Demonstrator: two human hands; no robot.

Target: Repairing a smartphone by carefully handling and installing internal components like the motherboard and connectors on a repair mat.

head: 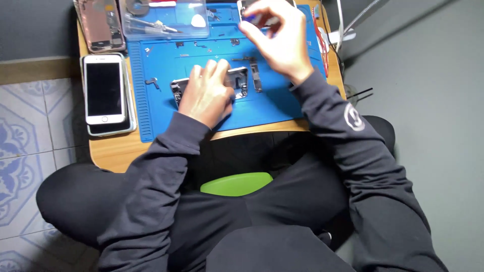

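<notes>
On the blue mat (282,108) of the bench (108,151), an opened phone body (237,80) is pressed flat under the left hand (206,93); a small blue-tipped tool (254,19) is pinched in the raised right hand (280,38).

A small wooden table (108,153) carries a blue rubber work mat (282,103) over most of its top. Along the table's left edge lies a white smartphone with a dark screen (104,89), stacked on another flat device. At the far left corner sits an opened pink-gold phone shell (99,24). Just beside it, at the far edge, a clear plastic tray (166,19) holds metal tweezers (151,23) and a white triangular pick (198,20). Small dark parts (152,81) dot the mat.
</notes>
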